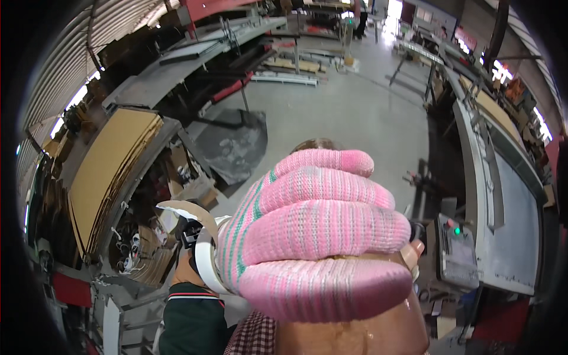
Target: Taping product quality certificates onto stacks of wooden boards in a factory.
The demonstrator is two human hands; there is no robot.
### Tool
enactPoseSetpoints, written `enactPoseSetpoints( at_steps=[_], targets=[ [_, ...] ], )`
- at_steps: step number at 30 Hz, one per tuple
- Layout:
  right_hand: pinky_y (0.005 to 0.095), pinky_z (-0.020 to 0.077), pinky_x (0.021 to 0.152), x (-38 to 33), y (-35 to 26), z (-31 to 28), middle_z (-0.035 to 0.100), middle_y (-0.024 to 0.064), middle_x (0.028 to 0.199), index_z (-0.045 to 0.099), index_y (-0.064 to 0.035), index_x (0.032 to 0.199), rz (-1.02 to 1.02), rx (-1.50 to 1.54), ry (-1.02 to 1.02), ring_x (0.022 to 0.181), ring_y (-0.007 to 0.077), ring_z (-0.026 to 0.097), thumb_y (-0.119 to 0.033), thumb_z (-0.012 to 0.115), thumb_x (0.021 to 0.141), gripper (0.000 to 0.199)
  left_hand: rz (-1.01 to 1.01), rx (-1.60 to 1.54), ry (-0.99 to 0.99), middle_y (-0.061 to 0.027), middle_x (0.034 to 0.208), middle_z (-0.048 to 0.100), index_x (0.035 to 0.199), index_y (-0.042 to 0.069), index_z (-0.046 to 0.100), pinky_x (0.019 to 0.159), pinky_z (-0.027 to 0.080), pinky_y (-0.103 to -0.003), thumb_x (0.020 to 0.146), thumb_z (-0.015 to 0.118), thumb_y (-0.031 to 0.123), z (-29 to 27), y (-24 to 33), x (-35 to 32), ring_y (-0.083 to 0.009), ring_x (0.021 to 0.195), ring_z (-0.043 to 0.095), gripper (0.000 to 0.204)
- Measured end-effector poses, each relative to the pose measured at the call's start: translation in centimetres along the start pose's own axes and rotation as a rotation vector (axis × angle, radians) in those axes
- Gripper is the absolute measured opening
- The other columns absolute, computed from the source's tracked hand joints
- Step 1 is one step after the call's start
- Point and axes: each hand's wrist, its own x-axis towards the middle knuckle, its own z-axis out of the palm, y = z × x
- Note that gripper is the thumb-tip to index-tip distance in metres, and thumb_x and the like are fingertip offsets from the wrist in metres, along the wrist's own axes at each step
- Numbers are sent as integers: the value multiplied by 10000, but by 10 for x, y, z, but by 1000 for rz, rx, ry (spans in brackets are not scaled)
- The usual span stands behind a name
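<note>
Centre frame, your left hand has its pink glove on, fingers partly curled; right of centre, your right hand shows one bare fingertip. Holds and remaining work: can't tell. Beyond, mid-left, cardboard sheets.

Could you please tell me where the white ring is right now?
In the head view, the white ring is left of centre, at the wrist of the left hand, between the pink knit glove and the dark green sleeve.

Pink knit glove, green-striped, on left hand
</note>
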Motion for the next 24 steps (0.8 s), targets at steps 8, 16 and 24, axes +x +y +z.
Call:
enactPoseSetpoints(
  at_steps=[8, 16, 24],
  targets=[
    [553, 294, 1207, 5, -2, -53, 554, 203, 1418, 354, -15, 1505, 18, -44, -121, 1321, 371, 538, -552, 737, 800, 965, -300, -358, -312, -206, 1051, 708, 984, 49, 584, 953, 515, -569, 967, 597, 202, 59, -38, -113, -362, 930, 697, 155],
    [559, 333, 1186, -3, -2, -113, 531, 158, 1394, 361, -21, 1487, 190, -38, 199, 1322, 357, 512, -561, 783, 761, 999, -497, -553, -146, -215, 1150, 667, 1092, 42, 564, 1011, 492, -551, 975, 602, 163, 138, -50, -206, -369, 1079, 650, 172],
    [492, 332, 1201, 2, -24, -187, 501, 157, 1457, 368, -8, 1500, 347, -536, 259, 1377, 346, 473, -378, 911, 623, 1095, -817, -479, 17, -121, 1088, 694, 1190, 81, 584, 1010, 489, -525, 821, 798, 254, 222, -37, -304, -322, 1026, 681, 460]
  ],
)
